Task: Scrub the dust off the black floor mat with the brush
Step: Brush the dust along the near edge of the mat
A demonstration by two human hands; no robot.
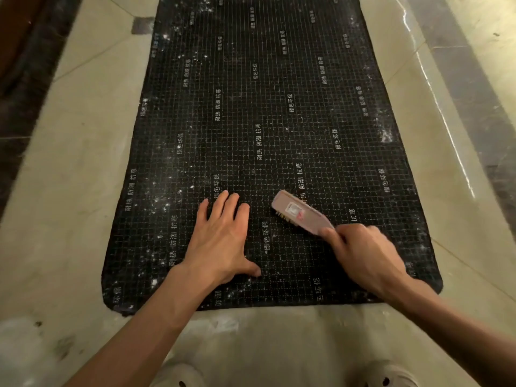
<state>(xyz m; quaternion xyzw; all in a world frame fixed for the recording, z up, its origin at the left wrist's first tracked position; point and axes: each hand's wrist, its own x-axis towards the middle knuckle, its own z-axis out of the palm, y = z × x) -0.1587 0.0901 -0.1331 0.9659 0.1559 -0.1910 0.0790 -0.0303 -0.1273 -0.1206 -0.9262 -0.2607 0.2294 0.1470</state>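
Fingers of the left hand (220, 236) were straight and slightly spread, pressed flat on the black floor mat (279, 113), with the thumb pointing to the right side. Fingers of the right hand (363, 252) were curled around the handle end of the brush (300, 212) and gripped it; the thumb lay on the top of the handle. This brush was pale pink, with a small white and red label on its back, and its light bristles touched the mat just to the right of the left hand. Its far end pointed away from the person and a little to the left.

From the head view, the mat lay long on the beige tiled floor (78, 152), reaching from the person's feet to the top edge of the picture. It had a fine grid pattern and rows of white printed characters. White dust specks (159, 202) were thick along the left edge, near the far left corner and on the near left part; the middle of the mat looked cleaner. Two light shoes (178, 375) showed at the bottom edge, just before the near edge of the mat.
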